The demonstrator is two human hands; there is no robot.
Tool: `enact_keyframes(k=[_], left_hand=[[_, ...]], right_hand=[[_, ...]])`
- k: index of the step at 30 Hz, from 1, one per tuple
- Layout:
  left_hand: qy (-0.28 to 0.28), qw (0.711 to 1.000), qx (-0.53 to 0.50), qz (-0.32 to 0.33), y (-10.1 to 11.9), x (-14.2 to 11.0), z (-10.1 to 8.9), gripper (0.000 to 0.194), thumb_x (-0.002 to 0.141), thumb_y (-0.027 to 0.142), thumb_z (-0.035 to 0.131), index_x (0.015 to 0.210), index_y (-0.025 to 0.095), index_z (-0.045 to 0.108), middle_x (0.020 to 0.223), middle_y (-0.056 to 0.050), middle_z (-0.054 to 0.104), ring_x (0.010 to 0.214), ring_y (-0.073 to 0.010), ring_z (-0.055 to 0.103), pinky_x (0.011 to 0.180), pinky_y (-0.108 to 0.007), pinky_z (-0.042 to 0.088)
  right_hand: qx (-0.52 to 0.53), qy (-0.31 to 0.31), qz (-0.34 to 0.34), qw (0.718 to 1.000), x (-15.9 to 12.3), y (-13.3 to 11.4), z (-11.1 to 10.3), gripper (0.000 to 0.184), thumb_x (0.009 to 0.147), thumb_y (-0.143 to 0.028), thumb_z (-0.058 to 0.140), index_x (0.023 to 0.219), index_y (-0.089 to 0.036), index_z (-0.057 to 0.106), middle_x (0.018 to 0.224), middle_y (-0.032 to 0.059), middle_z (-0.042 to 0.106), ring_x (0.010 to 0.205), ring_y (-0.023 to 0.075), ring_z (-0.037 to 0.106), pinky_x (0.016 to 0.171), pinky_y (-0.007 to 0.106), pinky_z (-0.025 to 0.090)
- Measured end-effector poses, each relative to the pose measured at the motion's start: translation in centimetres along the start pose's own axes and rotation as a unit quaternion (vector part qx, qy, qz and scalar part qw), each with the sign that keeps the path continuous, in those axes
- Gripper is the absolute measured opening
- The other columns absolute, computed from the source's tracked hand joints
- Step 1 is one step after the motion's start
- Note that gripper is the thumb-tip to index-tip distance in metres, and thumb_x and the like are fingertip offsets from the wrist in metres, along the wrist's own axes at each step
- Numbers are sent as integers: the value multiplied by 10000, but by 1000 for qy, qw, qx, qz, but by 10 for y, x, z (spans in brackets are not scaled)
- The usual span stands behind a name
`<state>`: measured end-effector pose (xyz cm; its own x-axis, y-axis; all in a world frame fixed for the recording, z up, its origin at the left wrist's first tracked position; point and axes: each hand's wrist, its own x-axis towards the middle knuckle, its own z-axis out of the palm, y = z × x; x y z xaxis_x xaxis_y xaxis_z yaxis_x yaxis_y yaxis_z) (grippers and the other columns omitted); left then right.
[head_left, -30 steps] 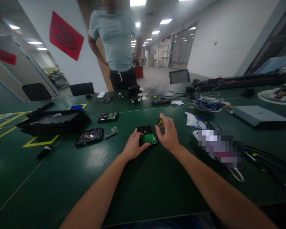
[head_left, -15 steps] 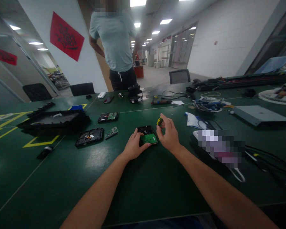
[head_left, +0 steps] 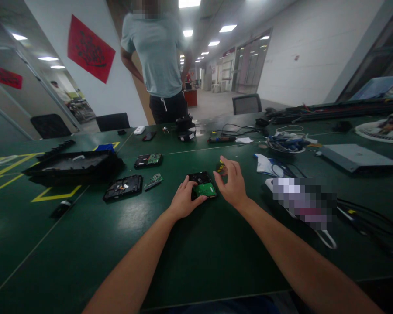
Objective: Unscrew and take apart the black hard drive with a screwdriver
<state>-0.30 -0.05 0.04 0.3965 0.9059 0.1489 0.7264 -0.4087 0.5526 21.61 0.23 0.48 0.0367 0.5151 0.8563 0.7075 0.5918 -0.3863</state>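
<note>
A hard drive point(head_left: 201, 178) with a green circuit board point(head_left: 205, 189) facing up lies flat on the table in front of me. My left hand point(head_left: 186, 201) grips its left side, fingers on the far part and thumb along the near edge. Just right of the drive, my right hand point(head_left: 231, 181) is raised with curled fingers around a small yellow-and-black screwdriver point(head_left: 219, 166). Its thumb sits a little away from the handle. Most of the screwdriver is hidden by the fingers, and its tip cannot be made out.
To the left lie another drive point(head_left: 123, 187), a loose circuit board point(head_left: 153, 182), a further drive point(head_left: 148, 160) and a black plastic housing point(head_left: 75, 165). On the right are a blurred-out pouch point(head_left: 301, 203), cables and a grey metal box point(head_left: 360, 158). A person point(head_left: 160, 56) stands across the table.
The right thumb has moved down from the screwdriver's handle, and the handle has turned slightly within the fingers. My left hand and the hard drive have stayed in place.
</note>
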Motion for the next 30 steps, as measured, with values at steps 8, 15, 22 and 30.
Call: enact_keyframes(k=[8, 15, 22, 30], left_hand=[[4, 1000, -4, 2, -1, 0, 1, 576, 902, 530, 732, 1338, 195, 562, 1650, -237, 416, 1624, -341, 234, 1267, -539, 319], [1, 1000, 0, 2, 0, -1, 0, 584, 908, 534, 727, 1346, 187, 557, 1652, -247, 409, 1626, -337, 228, 1264, -534, 324], [1, 1000, 0, 1, 0, 0, 0, 584, 907, 520, 730, 1348, 176, 562, 1663, -252, 389, 1629, -340, 215, 1273, -527, 310], [2, 1000, -5, -4, 2, -1, 0, 569, 899, 491, 745, 1341, 178, 574, 1666, -243, 388, 1621, -344, 240, 1269, -522, 322]], right_hand=[[7, -5, -11, 1000, 0, 0, 0, 585, 1020, -244, 519, 1587, -263, 373, 1305, 152, 577, 1112, 280, 653, 896, 481, 648], [-3, -3, -12, 1000, 1, -2, -1, 586, 1022, -271, 536, 1584, -267, 368, 1307, 147, 572, 1073, 261, 659, 853, 450, 658], [1, -9, -9, 1000, 1, -1, -2, 560, 1023, -283, 548, 1563, -268, 400, 1240, 131, 590, 992, 255, 663, 817, 448, 653], [0, -17, -11, 1000, 0, 0, 0, 601, 1018, -245, 526, 1595, -273, 363, 1284, 136, 578, 1028, 255, 660, 872, 464, 646]])
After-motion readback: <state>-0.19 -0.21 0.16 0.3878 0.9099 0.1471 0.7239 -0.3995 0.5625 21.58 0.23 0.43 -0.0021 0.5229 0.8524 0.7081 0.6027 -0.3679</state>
